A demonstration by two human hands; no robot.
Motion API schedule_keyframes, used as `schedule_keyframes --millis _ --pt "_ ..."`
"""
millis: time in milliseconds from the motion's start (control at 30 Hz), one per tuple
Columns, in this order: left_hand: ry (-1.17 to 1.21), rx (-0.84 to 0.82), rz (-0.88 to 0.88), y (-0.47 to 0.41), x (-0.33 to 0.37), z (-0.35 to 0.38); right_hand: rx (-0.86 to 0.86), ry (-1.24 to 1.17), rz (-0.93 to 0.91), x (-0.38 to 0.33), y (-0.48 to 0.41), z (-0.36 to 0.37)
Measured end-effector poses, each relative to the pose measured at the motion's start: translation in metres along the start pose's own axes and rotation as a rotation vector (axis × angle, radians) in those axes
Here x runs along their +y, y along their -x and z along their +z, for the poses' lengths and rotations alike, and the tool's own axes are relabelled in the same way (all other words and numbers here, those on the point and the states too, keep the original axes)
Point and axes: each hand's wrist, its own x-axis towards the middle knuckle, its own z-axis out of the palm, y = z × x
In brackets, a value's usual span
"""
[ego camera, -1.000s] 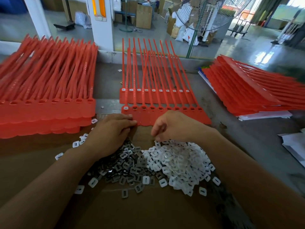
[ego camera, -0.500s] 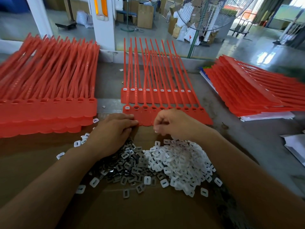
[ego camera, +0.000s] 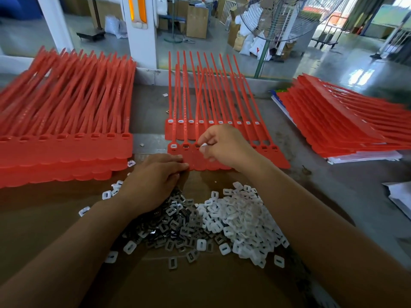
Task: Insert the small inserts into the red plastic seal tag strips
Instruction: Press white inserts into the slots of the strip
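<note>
Two rows of red seal tag strips lie mid-table. The far row (ego camera: 213, 130) has white inserts in its sockets. In the near row (ego camera: 275, 156) only the leftmost socket shows white. My right hand (ego camera: 222, 145) pinches a small white insert (ego camera: 202, 148) at a near-row socket, third from the left. My left hand (ego camera: 153, 181) lies palm down, fingertips on the lower edge of the near row. In front of me lie a pile of white plastic inserts (ego camera: 242, 218) and a pile of metal clips (ego camera: 175, 221).
A thick stack of red strips (ego camera: 66, 134) fills the left side. Another stack (ego camera: 347, 127) rests on paper at the right. Brown cardboard (ego camera: 189, 283) covers the near table. White paper (ego camera: 400, 196) sits at the right edge. A fan stands behind the table.
My right hand has risen from the white pile to the near row's sockets with an insert pinched in its fingers. My left hand stayed in place.
</note>
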Motion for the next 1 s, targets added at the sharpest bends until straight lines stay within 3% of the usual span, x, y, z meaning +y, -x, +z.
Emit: schedule_keyframes --millis 300,800,1000 --pt "0.001 0.006 0.003 0.001 0.002 -0.001 0.131 0.014 -0.024 -0.006 -0.027 0.012" --pt "-0.021 0.008 0.01 0.002 0.005 -0.004 0.084 0.08 0.032 -0.002 -0.043 0.031" --pt "-0.027 0.0 0.015 0.003 0.005 -0.004 0.079 0.224 0.004 -0.004 -0.044 0.033"
